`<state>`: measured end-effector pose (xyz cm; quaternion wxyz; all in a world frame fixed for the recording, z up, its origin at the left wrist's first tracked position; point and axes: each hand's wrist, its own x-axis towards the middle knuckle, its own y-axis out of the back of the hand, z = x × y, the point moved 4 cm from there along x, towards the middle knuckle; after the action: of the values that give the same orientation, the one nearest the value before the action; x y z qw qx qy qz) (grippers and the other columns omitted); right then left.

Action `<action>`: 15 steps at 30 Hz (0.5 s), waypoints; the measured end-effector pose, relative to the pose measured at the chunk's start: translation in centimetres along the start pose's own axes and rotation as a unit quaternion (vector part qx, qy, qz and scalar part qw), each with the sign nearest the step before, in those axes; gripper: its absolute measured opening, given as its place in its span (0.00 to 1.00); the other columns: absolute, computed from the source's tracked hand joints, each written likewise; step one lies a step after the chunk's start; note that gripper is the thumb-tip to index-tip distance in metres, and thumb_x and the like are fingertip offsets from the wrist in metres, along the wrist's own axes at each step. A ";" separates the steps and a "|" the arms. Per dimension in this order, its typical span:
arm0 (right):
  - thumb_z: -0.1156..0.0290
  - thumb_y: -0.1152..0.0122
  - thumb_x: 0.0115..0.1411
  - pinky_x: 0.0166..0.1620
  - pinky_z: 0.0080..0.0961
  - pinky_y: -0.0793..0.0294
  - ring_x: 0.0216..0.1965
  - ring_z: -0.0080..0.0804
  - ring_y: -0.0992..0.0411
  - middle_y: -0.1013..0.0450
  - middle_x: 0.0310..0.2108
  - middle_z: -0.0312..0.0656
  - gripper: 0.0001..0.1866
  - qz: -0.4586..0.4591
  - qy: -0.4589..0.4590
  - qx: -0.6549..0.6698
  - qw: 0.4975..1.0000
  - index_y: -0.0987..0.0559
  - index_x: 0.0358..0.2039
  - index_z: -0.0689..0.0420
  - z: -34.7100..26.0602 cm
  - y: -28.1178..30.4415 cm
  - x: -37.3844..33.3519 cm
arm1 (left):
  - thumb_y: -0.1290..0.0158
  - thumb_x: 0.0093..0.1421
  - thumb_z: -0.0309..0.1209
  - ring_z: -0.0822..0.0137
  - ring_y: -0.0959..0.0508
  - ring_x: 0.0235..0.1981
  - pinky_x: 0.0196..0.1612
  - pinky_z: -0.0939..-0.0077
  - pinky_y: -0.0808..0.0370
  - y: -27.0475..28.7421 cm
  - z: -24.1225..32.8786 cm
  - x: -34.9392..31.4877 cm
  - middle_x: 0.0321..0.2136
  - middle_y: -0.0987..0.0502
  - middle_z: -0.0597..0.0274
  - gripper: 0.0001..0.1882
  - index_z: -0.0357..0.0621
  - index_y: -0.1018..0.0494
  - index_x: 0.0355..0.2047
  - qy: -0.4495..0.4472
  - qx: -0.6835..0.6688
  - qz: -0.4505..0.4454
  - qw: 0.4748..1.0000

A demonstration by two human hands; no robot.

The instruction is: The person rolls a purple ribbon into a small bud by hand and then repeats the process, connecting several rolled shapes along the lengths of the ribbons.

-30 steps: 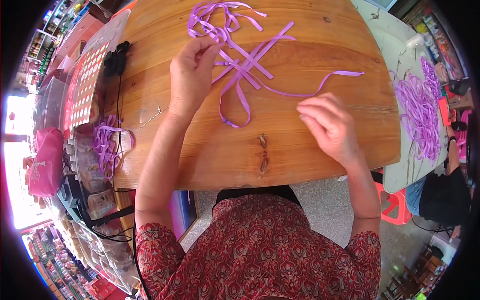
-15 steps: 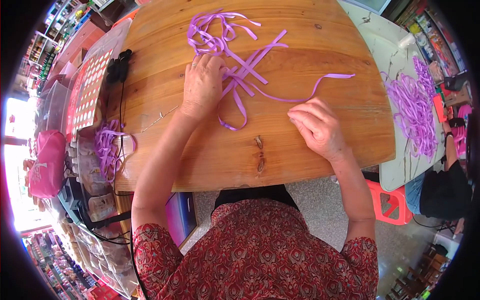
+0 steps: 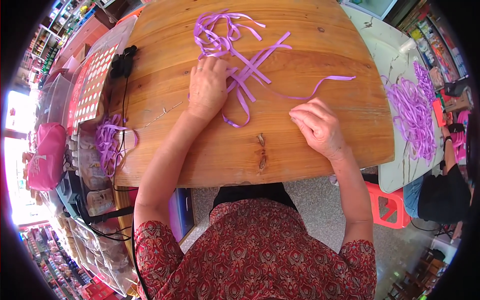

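Note:
A loose bunch of purple ribbons (image 3: 235,45) lies on the far part of a wooden table (image 3: 300,165). My left hand (image 3: 207,85) rests palm down on the crossing strips, fingers together, pressing them to the wood. One long ribbon (image 3: 325,82) trails off to the right. My right hand (image 3: 317,125) sits just below that ribbon with its fingers curled on the table. I see nothing held in it.
A second heap of purple ribbons (image 3: 412,112) lies on a white marble table at the right, beside another person in dark clothes (image 3: 440,195) and a red stool (image 3: 387,205). At the left are a black cabled device (image 3: 122,60), a small ribbon bunch (image 3: 107,142) and a pink bag (image 3: 45,150).
My left hand has slid a little right and nearer, onto the crossing ribbons. My right hand has shifted slightly left, fingers still curled.

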<state>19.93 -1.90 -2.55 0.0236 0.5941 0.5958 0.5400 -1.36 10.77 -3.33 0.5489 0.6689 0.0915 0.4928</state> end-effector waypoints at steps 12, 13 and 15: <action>0.70 0.34 0.54 0.47 0.25 0.31 0.42 0.29 0.27 0.25 0.41 0.42 0.22 0.048 -0.171 0.221 0.959 0.26 0.48 0.63 -2.3 -1.2 0.6 | 0.45 0.59 0.28 0.78 0.30 0.25 0.29 0.84 0.33 4.0 6.2 -0.9 0.26 0.26 0.69 0.07 0.39 0.27 0.35 0.361 -0.733 -0.019 0.576; 0.70 0.34 0.54 0.47 0.25 0.31 0.42 0.29 0.27 0.25 0.41 0.42 0.22 0.051 -0.175 0.219 0.959 0.26 0.48 0.63 -2.8 -1.4 0.8 | 0.45 0.59 0.28 0.78 0.30 0.25 0.29 0.84 0.33 4.1 6.6 -1.0 0.26 0.26 0.69 0.07 0.39 0.27 0.35 0.361 -0.734 -0.024 0.575; 0.69 0.34 0.54 0.48 0.25 0.31 0.44 0.28 0.28 0.25 0.42 0.42 0.22 0.070 -0.197 0.273 0.939 0.27 0.48 0.63 -3.9 -1.7 1.6 | 0.45 0.59 0.28 0.78 0.30 0.25 0.30 0.84 0.33 4.3 7.2 -1.1 0.26 0.26 0.68 0.06 0.39 0.27 0.35 0.364 -0.726 -0.040 0.582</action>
<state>15.73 -2.60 -1.08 -0.0603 0.7126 0.6604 0.2289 1.84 3.78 0.22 0.7914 -0.1928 -0.0784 0.5748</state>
